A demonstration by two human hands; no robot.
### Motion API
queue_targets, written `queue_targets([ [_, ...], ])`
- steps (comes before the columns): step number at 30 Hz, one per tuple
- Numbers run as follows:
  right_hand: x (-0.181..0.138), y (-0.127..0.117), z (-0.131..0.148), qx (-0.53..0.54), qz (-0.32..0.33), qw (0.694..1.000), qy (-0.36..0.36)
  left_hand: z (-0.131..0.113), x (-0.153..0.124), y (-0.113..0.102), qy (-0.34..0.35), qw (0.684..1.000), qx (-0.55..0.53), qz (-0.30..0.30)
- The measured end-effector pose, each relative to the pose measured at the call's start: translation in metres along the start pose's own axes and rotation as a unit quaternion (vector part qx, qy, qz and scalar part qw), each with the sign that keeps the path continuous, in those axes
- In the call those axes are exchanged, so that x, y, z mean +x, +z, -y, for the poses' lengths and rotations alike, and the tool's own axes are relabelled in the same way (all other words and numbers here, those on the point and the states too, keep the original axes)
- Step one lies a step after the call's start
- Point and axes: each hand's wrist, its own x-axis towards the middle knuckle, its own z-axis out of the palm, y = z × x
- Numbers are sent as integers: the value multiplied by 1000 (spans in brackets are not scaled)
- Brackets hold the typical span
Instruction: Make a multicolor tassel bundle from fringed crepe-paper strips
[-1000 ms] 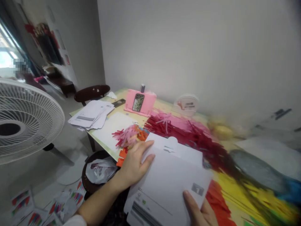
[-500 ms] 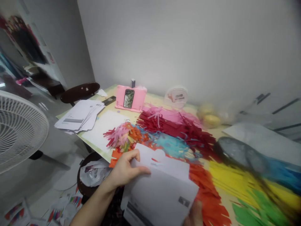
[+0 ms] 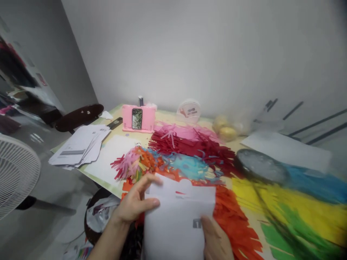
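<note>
White printed paper sheets (image 3: 173, 216), at least two of them, are held up at the near edge of the table. My left hand (image 3: 132, 202) pinches their left edge, thumb in front and fingers behind. On the right edge, my right hand (image 3: 215, 236) grips the sheets near a dark square bearing a "1"; it is somewhat blurred. A small red mark shows near the top, by a rounded cut-out. Behind the sheets lies orange fringed tissue paper (image 3: 235, 220). A multicoloured tissue tassel (image 3: 135, 162) rests just beyond my left hand.
Dark red fringe (image 3: 189, 144), light blue tissue (image 3: 189, 166) and yellow tissue (image 3: 287, 198) cover the table. A paper stack (image 3: 78, 144) sits at left, near a pink tablet case (image 3: 127, 119) with a phone (image 3: 137, 118). A fan (image 3: 16, 173) and a stool (image 3: 92, 216) stand left. A round dark-rimmed object (image 3: 260, 166) lies right.
The sheets have turned more upright and shifted slightly left. My right hand has come up along their right edge. The camera view has swung to the right.
</note>
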Motion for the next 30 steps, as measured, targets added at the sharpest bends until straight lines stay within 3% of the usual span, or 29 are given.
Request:
queue_targets([
  [3,0,1,13,20,-3,999,49,14,1,5,-8,1000,-11,-21],
  [8,-4,6,19,-26,-32,999,-4,36,2,5,-57,986,33,-150],
  [10,-5,8,19,-44,-31,999,-7,39,4,3,-65,983,29,-172],
  [14,1,1,24,-130,-48,990,-41,40,4,2,-76,983,22,-162],
  [18,6,-7,37,-203,-103,971,-76,44,-6,8,-39,983,142,-109],
  [20,3,-3,42,-193,-119,972,-68,46,-10,8,-29,975,191,-113],
  [22,-5,4,42,-162,-96,980,-64,47,-8,5,-21,967,202,-157],
  [26,-13,7,28,-141,37,987,-69,40,4,-3,2,955,164,-246],
  [28,-7,-2,21,-178,62,980,-68,38,5,-4,-3,961,150,-232],
  [30,4,-13,16,-224,45,971,-71,40,1,-1,-24,969,163,-184],
])
